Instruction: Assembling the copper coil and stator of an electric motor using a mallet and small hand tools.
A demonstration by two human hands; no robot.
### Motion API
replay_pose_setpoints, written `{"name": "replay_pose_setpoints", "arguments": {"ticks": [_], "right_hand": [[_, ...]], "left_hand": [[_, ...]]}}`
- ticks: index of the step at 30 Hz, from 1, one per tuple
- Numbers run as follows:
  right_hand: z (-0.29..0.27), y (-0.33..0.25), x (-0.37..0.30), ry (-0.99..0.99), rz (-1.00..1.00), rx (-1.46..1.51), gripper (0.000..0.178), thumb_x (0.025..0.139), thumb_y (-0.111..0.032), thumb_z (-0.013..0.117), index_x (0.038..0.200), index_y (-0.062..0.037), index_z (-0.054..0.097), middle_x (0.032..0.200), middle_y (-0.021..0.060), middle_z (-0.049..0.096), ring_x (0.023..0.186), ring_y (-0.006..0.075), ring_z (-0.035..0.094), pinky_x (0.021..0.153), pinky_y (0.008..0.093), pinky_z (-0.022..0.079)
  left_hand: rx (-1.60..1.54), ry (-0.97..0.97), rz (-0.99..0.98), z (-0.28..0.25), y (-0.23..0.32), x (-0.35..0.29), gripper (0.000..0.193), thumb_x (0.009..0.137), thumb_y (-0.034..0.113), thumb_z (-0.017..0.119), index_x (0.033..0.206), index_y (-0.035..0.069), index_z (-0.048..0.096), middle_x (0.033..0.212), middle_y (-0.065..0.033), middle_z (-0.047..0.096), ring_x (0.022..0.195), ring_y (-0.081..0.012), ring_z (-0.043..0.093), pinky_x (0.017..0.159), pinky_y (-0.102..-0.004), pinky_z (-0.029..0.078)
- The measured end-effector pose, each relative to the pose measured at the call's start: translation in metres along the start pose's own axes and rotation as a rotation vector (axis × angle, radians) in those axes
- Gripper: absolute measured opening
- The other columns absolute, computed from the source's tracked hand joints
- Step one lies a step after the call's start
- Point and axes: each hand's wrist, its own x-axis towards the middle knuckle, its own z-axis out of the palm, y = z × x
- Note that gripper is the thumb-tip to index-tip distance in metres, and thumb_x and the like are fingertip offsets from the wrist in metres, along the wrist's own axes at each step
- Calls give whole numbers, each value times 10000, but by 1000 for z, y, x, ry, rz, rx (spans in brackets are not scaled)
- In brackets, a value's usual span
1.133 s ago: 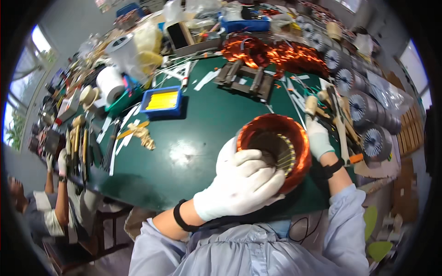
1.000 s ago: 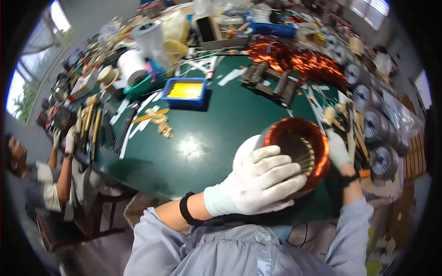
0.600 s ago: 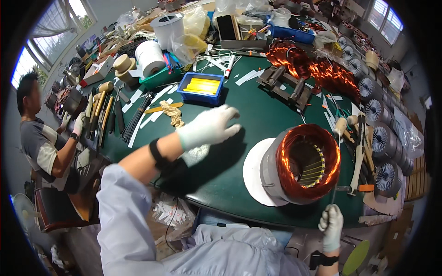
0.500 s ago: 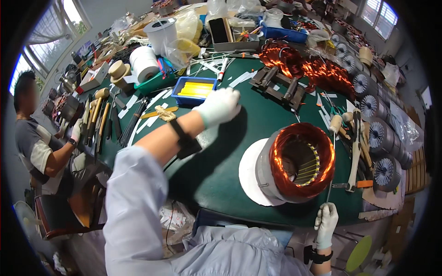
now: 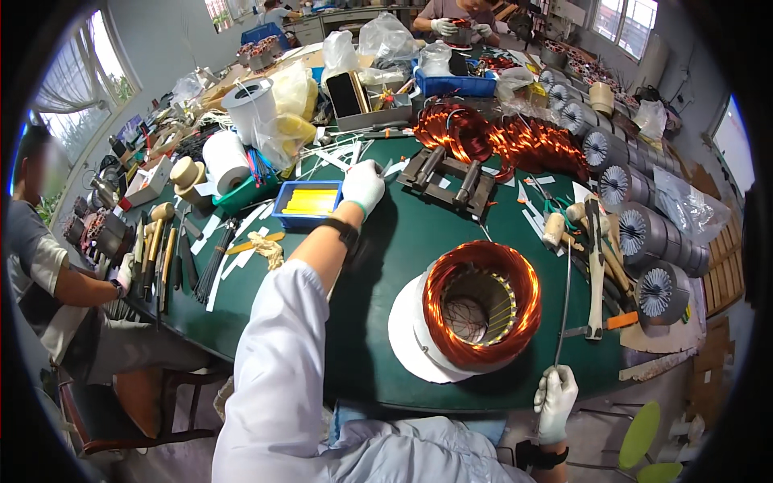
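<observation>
My left hand [image 5: 364,187], in a white glove, reaches across the table beside a blue tray [image 5: 283,219] of yellow strips [image 5: 310,201]. Its fingers are bent and close together at the white paper strips [image 5: 394,168]; what they hold is hidden. My right hand [image 5: 555,400], also gloved, is closed around a long thin metal rod [image 5: 563,310] at the near right edge, the rod pointing away from me. Between my hands stands a motor stator [image 5: 435,342] on a round white base [image 5: 403,322]. Copper windings [image 5: 527,310] ring its open top.
Beyond lie a metal stand [image 5: 443,187] and copper coils [image 5: 531,145]. At right are a hammer [image 5: 594,282], mallets [image 5: 554,230] and stacked stator cores [image 5: 662,294]. More mallets [image 5: 163,212] lie left, near a co-worker [image 5: 48,274]. Another person [image 5: 459,16] works at the back.
My left hand has moved from in front of the blue tray's right corner to farther out, at the paper strips. The whole view has shifted; the right hand still grips the rod.
</observation>
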Motion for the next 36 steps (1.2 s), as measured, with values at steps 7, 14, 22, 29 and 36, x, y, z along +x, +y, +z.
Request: {"name": "replay_pose_setpoints", "arguments": {"ticks": [7, 14, 22, 29, 36], "right_hand": [[-5, 6, 1, -18, 17, 24, 153, 1063, -186, 561, 991, -52, 549, 722, 28, 552, 442, 73, 490, 356, 220, 365], [12, -55, -15, -196, -92, 318, 328, 1019, -327, 695, 1148, -60, 553, 870, 20, 574, 616, 56, 479, 504, 185, 367], [73, -134, -56, -623, -173, 435, 595, 734, 81, 827, 1268, -8, 580, 1064, 6, 574, 809, 60, 495, 718, 201, 443], [81, -122, -66, -511, -97, 518, 258, 881, -102, 855, 1017, -3, 659, 917, 16, 676, 765, 56, 609, 685, 225, 501], [83, -89, -77, -492, -262, 600, 169, 892, -85, 836, 970, -3, 711, 955, 43, 712, 783, 62, 629, 683, 214, 497]], "left_hand": [[-884, -140, -194, -86, 33, -89, 261, 977, 162, 735, 1174, -8, 738, 921, -58, 737, 837, -137, 679, 736, -260, 533], [-810, -49, 301, -191, 123, -225, 151, 908, 123, 776, 994, 5, 738, 945, -80, 741, 829, -157, 700, 710, -301, 551], [-764, -270, 641, -175, 185, -310, 270, 755, 69, 912, 965, 34, 747, 912, -101, 739, 816, -255, 740, 739, -338, 587], [-607, -287, 669, -162, 201, -326, 358, 830, 12, 853, 1113, -27, 637, 940, -119, 713, 822, -189, 692, 724, -319, 556], [-783, -266, 702, -143, 186, -334, 160, 837, 78, 832, 967, 47, 743, 784, -43, 644, 711, -191, 632, 637, -324, 496]]}}
